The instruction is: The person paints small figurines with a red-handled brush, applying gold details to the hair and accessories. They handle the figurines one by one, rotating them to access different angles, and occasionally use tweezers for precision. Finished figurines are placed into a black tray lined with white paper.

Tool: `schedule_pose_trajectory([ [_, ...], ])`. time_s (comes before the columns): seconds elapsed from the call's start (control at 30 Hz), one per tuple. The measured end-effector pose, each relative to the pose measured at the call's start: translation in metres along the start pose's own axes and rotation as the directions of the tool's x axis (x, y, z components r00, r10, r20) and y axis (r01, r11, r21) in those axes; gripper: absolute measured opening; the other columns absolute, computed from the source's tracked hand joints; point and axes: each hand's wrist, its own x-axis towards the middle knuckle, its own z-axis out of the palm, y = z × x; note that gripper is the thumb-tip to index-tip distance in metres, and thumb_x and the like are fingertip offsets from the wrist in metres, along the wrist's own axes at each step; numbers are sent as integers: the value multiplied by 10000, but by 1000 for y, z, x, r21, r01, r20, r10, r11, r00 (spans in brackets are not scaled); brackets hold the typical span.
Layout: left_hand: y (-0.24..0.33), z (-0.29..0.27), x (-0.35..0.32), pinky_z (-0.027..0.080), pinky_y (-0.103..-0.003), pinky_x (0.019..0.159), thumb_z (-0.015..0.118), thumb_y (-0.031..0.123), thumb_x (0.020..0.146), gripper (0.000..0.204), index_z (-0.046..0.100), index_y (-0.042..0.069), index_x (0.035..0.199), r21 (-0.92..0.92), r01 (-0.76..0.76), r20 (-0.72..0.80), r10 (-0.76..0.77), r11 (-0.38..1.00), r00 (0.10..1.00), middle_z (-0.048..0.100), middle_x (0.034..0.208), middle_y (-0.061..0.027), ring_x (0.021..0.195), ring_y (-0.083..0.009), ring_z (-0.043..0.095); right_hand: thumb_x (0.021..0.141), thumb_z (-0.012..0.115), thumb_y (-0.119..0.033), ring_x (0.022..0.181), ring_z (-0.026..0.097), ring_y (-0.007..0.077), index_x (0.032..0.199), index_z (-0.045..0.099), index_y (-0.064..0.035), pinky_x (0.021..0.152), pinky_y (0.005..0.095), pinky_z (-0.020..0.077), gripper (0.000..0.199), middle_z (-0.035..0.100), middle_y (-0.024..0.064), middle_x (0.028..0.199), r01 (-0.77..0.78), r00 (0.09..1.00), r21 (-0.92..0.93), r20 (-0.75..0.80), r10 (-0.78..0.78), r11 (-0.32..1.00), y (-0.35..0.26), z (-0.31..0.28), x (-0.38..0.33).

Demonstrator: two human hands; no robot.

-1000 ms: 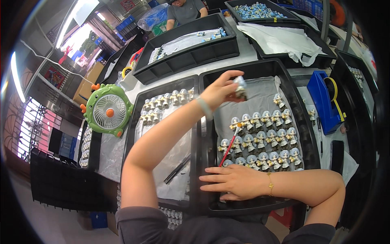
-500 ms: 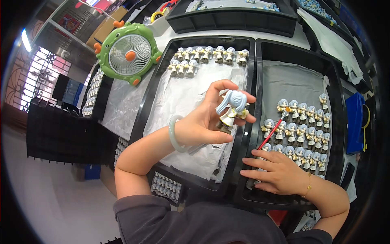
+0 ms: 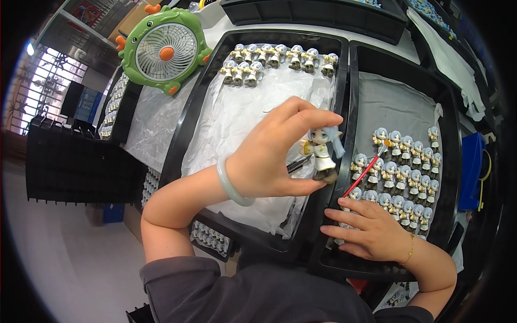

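My left hand (image 3: pixel 264 156) pinches a small figurine (image 3: pixel 323 154) between thumb and fingertips, at its head and base. The figurine stands upright with pale blue hair, a white outfit and dark feet, its front turned toward me. My right hand (image 3: pixel 371 231) rests over the near end of the right tray and holds a slim red paintbrush (image 3: pixel 362 177). The brush slants up and away, its tip yellow-orange, above rows of similar figurines (image 3: pixel 403 175). Part of the nearest row is covered by that hand.
A paper-lined black tray (image 3: pixel 188 134) on the left bears a short group of figurines (image 3: pixel 264 56) at its far end. The right black tray (image 3: pixel 449 97) adjoins it. A green animal-shaped fan (image 3: pixel 166 54) stands at the far left, and a blue bin (image 3: pixel 472 172) at the right.
My left hand has turned the figurine from its back to its front and shifted slightly right. My right hand keeps its place with the brush. The whole view has shifted a little.
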Motion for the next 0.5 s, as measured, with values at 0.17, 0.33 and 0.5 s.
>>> schedule_pose_trajectory([
  [0.17,0,-1,1,360,-291,650,798,241,503,658,561,100,1101,292,-30,-62,50,956,997,455,793,-33,715,-201,442,697,688,-219,1211,384,210,1236,473,-221,894,348,382,580,419,0,1318,1,1000,-10,3,-1,1000,0,-1,0],
  [0.33,1,0,-1,331,-287,624,785,287,520,645,563,103,1096,365,-31,-63,57,930,996,458,782,-26,696,-185,432,696,688,-220,1213,384,210,1240,470,-221,890,346,385,586,411,-1,1328,5,1000,-21,21,-5,1000,0,-3,1],
  [0.5,-17,-21,9,381,-287,701,756,293,585,597,536,82,1099,94,23,-214,-2,995,977,522,871,-46,805,-167,500,698,686,-209,1215,382,215,1239,471,-217,885,349,390,582,409,4,1325,-3,1000,-1,12,3,1000,1,0,-2],
])
